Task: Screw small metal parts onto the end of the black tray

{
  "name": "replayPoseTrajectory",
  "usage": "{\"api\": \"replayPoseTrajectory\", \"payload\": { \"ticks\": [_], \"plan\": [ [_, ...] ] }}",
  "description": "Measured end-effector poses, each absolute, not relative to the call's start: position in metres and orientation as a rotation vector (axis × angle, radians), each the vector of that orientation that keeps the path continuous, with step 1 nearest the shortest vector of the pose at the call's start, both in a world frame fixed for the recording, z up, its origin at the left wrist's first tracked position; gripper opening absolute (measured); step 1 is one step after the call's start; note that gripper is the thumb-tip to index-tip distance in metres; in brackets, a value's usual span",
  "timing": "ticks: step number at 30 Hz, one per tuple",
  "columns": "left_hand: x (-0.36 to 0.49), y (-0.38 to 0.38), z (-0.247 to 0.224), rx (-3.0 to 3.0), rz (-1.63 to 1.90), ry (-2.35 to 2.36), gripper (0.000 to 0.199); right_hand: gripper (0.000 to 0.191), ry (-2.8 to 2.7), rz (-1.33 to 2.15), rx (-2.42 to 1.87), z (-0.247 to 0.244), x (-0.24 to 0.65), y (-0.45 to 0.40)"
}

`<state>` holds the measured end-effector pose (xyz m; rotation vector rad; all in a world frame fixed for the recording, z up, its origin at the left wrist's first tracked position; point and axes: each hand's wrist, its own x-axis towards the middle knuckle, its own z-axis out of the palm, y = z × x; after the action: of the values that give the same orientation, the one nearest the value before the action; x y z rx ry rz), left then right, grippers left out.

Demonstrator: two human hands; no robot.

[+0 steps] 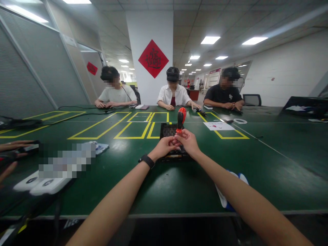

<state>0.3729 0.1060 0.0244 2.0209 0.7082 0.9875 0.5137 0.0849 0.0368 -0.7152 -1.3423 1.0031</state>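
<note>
A screwdriver (181, 119) with a red and black handle stands almost upright in front of me, handle at the top. My right hand (189, 141) is closed, its fingers pinched round the screwdriver just below the handle. Touching it from the left, my left hand (165, 147) is closed too, fingertips pressed together by the tool's lower end. What those fingertips hold is hidden, as is the screwdriver's tip. Both hands are over a black plastic basket (164, 131) on the green table (143, 194); small contents inside are too dark to name.
White power strips (48, 184) lie at the left, near another person's hands (15, 150). A blue and white item (222, 193) lies under my right forearm. A paper sheet (218, 126) and a white ring (240, 121) lie further off. Three people sit across the table.
</note>
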Motion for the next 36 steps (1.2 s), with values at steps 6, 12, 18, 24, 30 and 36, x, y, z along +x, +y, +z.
{"api": "replayPoseTrajectory", "payload": {
  "ticks": [6,12,18,24,30,36],
  "plan": [
    [0.374,0.106,0.023,1.829,1.022,0.600,0.033,0.032,-1.448,1.005,-0.692,0.043,0.513,0.081],
    [0.371,0.107,0.024,1.832,0.972,0.621,0.032,0.031,-1.385,0.980,-0.714,0.037,0.516,0.088],
    [0.372,0.110,0.021,1.988,1.020,0.793,0.033,0.031,-1.309,0.926,-0.722,0.031,0.517,0.091],
    [0.372,0.108,0.022,2.055,1.010,0.832,0.031,0.033,-1.332,0.873,-0.694,0.031,0.513,0.089],
    [0.370,0.104,0.026,2.029,0.945,0.645,0.023,0.033,-1.428,0.942,-0.678,0.035,0.514,0.086],
    [0.371,0.107,0.024,1.961,0.885,0.602,0.025,0.033,-1.373,0.955,-0.701,0.032,0.517,0.090]
  ]
}}
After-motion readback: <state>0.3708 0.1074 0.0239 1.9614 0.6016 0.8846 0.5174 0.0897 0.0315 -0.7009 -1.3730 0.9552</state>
